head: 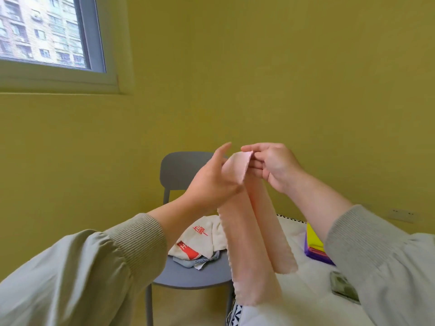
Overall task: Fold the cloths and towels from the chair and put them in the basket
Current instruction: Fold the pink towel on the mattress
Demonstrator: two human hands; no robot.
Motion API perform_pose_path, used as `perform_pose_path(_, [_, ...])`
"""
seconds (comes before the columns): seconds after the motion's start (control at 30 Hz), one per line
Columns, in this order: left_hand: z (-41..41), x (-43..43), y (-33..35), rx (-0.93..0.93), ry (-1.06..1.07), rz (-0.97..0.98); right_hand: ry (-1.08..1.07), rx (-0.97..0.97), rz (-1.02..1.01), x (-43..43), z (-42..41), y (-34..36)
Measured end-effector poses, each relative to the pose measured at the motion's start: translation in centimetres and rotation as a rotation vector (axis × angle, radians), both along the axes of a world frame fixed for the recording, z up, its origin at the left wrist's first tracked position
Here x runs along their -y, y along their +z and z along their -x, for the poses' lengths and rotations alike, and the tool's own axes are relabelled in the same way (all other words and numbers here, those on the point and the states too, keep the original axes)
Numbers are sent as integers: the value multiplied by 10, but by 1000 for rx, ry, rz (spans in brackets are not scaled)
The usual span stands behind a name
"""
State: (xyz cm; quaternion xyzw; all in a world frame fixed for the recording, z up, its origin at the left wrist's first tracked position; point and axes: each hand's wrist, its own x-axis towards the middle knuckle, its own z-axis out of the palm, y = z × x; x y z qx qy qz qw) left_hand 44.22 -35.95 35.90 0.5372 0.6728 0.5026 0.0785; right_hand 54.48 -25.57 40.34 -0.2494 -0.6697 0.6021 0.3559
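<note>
A long pale pink cloth (249, 250) hangs in two strips in front of me, above the grey chair (181, 170). My right hand (273, 165) pinches its top corner between thumb and fingers. My left hand (211, 180) is raised beside it, fingers fairly straight, with the cloth lying against its palm and thumb side. On the chair seat lies a white towel with red print (200, 238) on top of a blue-grey cloth (188, 261). No basket is in view.
A white-covered surface (313, 274) lies to the right, holding a stack of folded yellow and purple cloths (314, 245) and a dark phone-like object (343, 288). A yellow wall stands behind, with a window (44, 31) at the upper left.
</note>
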Motion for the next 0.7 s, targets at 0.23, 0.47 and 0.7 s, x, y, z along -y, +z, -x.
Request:
perform_pose_path(0.23, [-16, 18, 30, -204, 151, -118, -123, 104, -237, 21, -37, 20])
perform_pose_path(0.47, [-21, 24, 48, 446, -54, 34, -122, 183, -336, 22, -51, 20])
perform_pose_path(0.7, [-26, 28, 51, 530, -95, 56, -78, 198, -414, 22, -57, 12])
